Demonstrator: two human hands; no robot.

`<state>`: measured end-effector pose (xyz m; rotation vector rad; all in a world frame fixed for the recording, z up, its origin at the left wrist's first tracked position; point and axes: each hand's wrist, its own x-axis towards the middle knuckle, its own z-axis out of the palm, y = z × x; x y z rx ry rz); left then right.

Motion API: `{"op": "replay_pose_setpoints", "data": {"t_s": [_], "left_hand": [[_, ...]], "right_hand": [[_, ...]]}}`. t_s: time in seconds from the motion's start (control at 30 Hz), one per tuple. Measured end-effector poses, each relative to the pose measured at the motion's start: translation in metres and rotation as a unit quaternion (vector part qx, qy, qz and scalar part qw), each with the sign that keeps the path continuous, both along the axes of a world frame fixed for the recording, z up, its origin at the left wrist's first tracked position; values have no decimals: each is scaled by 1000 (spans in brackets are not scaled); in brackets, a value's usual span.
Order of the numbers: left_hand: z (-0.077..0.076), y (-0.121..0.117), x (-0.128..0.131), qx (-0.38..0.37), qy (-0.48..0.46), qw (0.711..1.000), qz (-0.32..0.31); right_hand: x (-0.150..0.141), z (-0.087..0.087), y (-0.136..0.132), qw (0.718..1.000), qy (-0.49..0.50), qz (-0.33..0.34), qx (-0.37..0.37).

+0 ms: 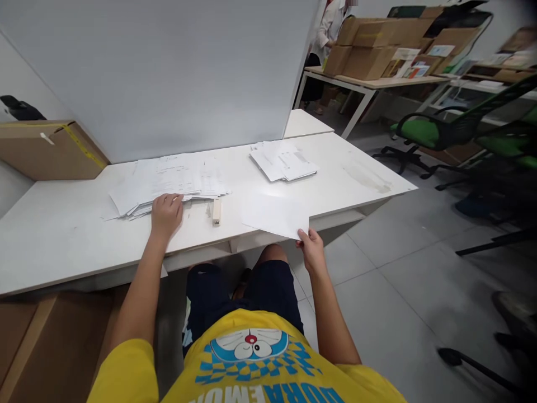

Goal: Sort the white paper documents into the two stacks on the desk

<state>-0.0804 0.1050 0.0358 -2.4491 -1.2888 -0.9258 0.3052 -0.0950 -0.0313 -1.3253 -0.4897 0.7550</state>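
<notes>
A white sheet of paper reaches over the front edge of the table, its right corner pinched between the thumb and fingers of my right hand. My left hand is at the near edge of a wide, loose pile of printed papers, its fingers bent together over the sheet edges; the fingertips are partly hidden. Between the two hands lies a small cream-coloured oblong object, possibly a stapler. Farther back on the right sits a second, neater stack of papers.
A white table runs across in front of me, with a tall pale panel behind it. A cardboard box leans at the left. Green chairs, another table with cartons and a person are at the right.
</notes>
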Motion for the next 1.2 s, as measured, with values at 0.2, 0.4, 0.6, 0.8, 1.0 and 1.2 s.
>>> {"op": "replay_pose_setpoints", "data": {"t_s": [0.2, 0.4, 0.6, 0.8, 1.0, 1.2], "left_hand": [[12, -68, 74, -60, -33, 983, -170], [14, -83, 119, -254, -345, 893, -142], [-5, -77, 117, -282, -394, 869, -101], [-16, -78, 124, -151, -365, 904, -164], [-12, -66, 118, -27, -258, 950, -175], [-8, -58, 109, 24, -187, 958, -218]], "right_hand": [[13, 41, 0, 974, -202, 53, 82], [14, 49, 19, 950, -232, 190, 92], [17, 37, 46, 951, -204, 213, 99], [7, 27, 70, 967, -120, 177, 139], [3, 26, 81, 972, -99, 166, 136], [2, 32, 87, 970, -101, 161, 149]]}}
